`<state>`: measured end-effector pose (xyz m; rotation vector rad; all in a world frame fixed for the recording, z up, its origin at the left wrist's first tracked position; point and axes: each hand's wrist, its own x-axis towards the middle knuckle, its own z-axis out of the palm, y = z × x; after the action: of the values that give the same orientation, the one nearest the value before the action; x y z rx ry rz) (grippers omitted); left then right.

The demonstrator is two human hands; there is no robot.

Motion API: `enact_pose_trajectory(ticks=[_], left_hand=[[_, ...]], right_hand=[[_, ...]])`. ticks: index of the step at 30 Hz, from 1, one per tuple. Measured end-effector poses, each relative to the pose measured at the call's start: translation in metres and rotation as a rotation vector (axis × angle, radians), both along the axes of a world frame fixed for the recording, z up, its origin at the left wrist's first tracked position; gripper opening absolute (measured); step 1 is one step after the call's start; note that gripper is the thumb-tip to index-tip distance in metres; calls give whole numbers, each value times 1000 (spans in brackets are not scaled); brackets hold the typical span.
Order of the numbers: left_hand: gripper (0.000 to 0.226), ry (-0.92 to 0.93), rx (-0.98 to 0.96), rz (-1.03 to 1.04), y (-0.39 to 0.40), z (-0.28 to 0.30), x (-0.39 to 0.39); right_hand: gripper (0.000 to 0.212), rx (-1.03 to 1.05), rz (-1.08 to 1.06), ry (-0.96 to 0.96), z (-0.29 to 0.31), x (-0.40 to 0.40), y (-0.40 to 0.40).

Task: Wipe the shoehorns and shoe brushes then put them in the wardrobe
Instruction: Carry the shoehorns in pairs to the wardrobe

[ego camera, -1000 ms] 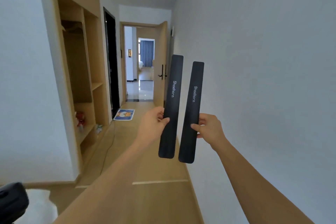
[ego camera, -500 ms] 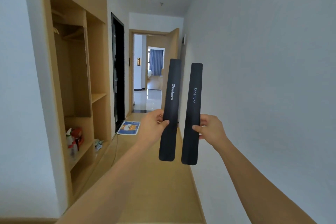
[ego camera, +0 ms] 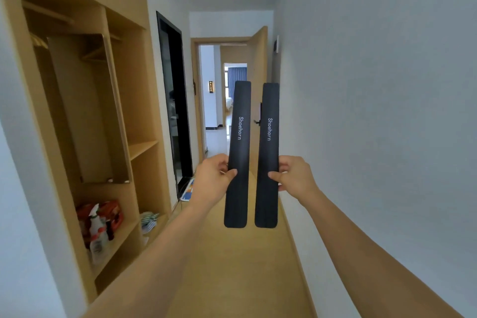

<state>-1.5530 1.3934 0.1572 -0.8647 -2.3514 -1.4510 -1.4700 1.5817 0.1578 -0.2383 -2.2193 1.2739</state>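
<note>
A: Report orientation of the task items.

B: I read two black shoehorns held upright side by side at centre frame, near each other but apart. The left shoehorn (ego camera: 238, 152) and the right shoehorn (ego camera: 268, 155) each have a near-vertical long axis, top ends pointing at the ceiling, printed lettering running along the length.

A: Grip status?

B: My left hand (ego camera: 211, 181) pinches the left shoehorn below its middle, thumb on the near face. My right hand (ego camera: 294, 175) pinches the right shoehorn the same way.

A: Storage?

B: The open wardrobe (ego camera: 124, 100) stands at left. Its low shelf (ego camera: 121, 237) carries a spray bottle (ego camera: 96, 235) in front of a red pack (ego camera: 111, 212); folded striped cloths (ego camera: 149, 219) lie farther along.
</note>
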Motion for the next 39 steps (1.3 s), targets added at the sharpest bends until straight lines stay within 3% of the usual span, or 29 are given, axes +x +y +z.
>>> enact_pose_trajectory(ticks=[13, 24, 32, 39], left_hand=[[11, -20, 66, 133, 116, 27, -207], [14, -64, 103, 160, 163, -5, -419], [12, -81, 125, 160, 178, 5, -609], [4, -67, 118, 212, 176, -5, -728]], right_hand=[[20, -12, 235, -33, 25, -249, 127], [20, 26, 246, -55, 2, -460, 174], [21, -28, 250, -82, 9, -641, 188], [20, -57, 285, -94, 2, -771, 191]])
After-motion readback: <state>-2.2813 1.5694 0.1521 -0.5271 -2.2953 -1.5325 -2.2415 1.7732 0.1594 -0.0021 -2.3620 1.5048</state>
